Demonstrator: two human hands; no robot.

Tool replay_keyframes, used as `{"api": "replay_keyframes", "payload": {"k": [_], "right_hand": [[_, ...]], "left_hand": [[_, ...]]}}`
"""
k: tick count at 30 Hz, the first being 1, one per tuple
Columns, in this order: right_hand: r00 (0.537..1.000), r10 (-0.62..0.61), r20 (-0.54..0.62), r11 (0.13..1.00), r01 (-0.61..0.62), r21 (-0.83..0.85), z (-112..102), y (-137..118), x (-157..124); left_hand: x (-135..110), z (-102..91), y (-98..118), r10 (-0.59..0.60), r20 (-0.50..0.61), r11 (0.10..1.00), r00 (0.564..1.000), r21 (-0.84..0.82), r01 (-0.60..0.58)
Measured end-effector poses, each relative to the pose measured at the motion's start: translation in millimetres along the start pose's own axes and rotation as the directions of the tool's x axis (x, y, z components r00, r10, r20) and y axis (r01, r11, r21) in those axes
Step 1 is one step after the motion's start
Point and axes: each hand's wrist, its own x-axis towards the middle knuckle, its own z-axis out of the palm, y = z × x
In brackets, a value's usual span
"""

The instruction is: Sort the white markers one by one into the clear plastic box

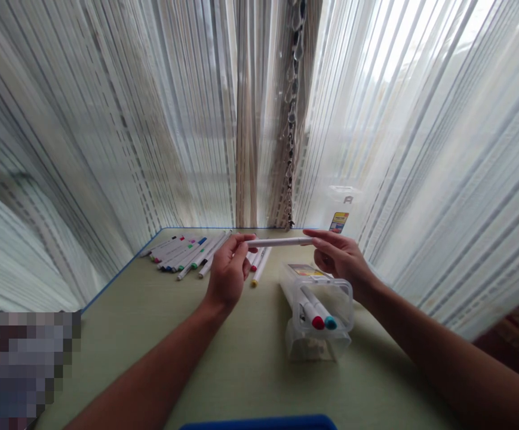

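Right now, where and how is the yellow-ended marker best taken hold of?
The yellow-ended marker is probably best pinched across the barrel just behind its yellow end, from above and the near side: it is slim, with that end toward the camera. In view, the held white marker passes near its far end, the left hand on its left.

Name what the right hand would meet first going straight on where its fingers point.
Past the white marker it touches, the right hand would likely meet the left hand first, though depth is unclear.
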Motion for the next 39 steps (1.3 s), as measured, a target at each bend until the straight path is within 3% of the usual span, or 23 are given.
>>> {"api": "replay_keyframes", "payload": {"k": [39], "right_hand": [[0.999,-0.036,-0.005,0.999,0.036,-0.011,1.8,-1.2,0.9]], "left_hand": [[-1.7,1.1,3.9,-0.029,-0.016,0.999,0.999,0.022,0.030]]}}
